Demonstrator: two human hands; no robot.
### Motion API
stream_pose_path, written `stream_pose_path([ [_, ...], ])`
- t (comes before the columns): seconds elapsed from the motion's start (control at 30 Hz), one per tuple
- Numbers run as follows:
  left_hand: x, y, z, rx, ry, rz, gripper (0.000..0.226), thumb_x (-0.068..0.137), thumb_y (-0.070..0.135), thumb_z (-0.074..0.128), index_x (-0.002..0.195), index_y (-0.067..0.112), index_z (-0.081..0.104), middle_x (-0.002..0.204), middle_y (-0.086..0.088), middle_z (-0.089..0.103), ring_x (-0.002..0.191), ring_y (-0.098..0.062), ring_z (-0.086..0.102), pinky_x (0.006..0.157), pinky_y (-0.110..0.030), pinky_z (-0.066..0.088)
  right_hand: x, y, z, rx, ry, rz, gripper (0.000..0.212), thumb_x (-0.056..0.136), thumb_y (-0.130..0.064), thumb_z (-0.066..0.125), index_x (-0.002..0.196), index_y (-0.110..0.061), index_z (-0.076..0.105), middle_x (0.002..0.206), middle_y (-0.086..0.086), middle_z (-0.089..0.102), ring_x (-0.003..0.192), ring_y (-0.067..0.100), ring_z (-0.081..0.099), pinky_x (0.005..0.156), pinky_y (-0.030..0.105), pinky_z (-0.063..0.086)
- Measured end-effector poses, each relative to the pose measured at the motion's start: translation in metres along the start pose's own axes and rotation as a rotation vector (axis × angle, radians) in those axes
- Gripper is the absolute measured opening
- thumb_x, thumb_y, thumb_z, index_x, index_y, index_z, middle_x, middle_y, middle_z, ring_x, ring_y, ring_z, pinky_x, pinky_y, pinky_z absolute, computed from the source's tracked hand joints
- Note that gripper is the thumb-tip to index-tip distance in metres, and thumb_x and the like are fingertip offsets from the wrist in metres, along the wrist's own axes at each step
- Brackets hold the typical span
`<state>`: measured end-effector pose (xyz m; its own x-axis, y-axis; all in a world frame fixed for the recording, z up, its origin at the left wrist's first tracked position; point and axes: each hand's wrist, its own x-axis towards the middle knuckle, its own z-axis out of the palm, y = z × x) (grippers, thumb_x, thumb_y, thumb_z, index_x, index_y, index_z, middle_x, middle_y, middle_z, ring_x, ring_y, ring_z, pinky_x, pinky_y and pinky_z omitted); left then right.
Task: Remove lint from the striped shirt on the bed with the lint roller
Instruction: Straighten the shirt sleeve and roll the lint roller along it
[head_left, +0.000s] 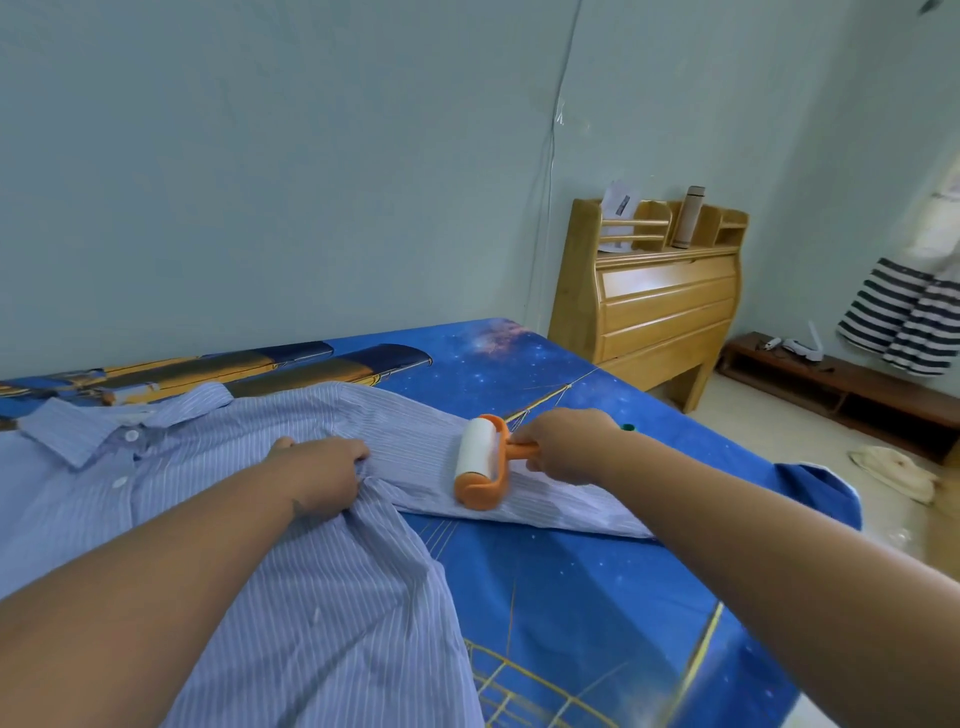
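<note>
Head view: a blue-and-white striped shirt (218, 519) lies spread on a bed (597, 571) covered with a blue starry sheet printed with a sailing ship. The shirt's collar and buttons sit toward the left, and one sleeve stretches out to the right across the sheet. The left hand (322, 475) rests on the shirt near the shoulder seam, its fingers curled down into a bunch of fabric that creases under them; this grip looks closed on the cloth, though the fingertips are partly hidden. The right hand (566, 444) has its grip closed around the orange handle of the lint roller (480, 462), whose white roll lies on the sleeve, touching the fabric. Just behind the right wrist a small green object (628, 427) peeks out on the sheet; what it is cannot be told.

Beyond the bed stands a wooden headboard (649, 306) with shelves, holding a tall flask (688, 215) and a paper (618, 200). To the right a low dark wooden bench (841, 387) sits on the floor, with a striped garment (898, 322) hanging above it and a pale cloth (893, 470) lying on the floor.
</note>
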<state>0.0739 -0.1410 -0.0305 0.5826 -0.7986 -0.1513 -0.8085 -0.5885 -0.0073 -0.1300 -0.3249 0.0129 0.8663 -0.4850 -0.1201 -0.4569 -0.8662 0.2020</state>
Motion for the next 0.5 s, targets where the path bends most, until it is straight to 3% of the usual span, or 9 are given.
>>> stream_pose_path([
  [0.27, -0.002, 0.002, -0.004, 0.023, 0.001, 0.017, 0.033, 0.092, 0.019, 0.04, 0.121, 0.032, 0.05, 0.121, 0.006, 0.06, 0.11, -0.016, 0.054, 0.087, -0.038, 0.031, -0.044, 0.06, 0.015, -0.032, -0.052, 0.098, 0.012, 0.093, -0.033, 0.052, 0.101, -0.037, 0.059, 0.091, -0.008, 0.059, 0.085, 0.017, 0.057, 0.064, 0.03, 0.04],
  [0.4, -0.001, 0.008, -0.012, 0.061, -0.051, -0.033, 0.032, 0.092, 0.023, 0.044, 0.123, 0.029, 0.052, 0.127, 0.004, 0.057, 0.114, -0.017, 0.052, 0.091, -0.036, 0.034, -0.058, 0.077, 0.018, -0.031, -0.055, 0.13, 0.013, 0.092, -0.031, 0.053, 0.102, -0.036, 0.06, 0.09, -0.009, 0.058, 0.087, 0.018, 0.056, 0.07, 0.034, 0.044],
  [0.5, 0.003, 0.037, -0.016, 0.044, 0.056, 0.019, 0.036, 0.092, 0.021, 0.044, 0.127, 0.028, 0.053, 0.131, 0.002, 0.053, 0.117, -0.021, 0.052, 0.096, -0.039, 0.041, -0.06, 0.076, 0.019, -0.027, -0.047, 0.128, 0.014, 0.092, -0.031, 0.053, 0.102, -0.036, 0.06, 0.096, -0.008, 0.06, 0.091, 0.018, 0.057, 0.067, 0.032, 0.043],
])
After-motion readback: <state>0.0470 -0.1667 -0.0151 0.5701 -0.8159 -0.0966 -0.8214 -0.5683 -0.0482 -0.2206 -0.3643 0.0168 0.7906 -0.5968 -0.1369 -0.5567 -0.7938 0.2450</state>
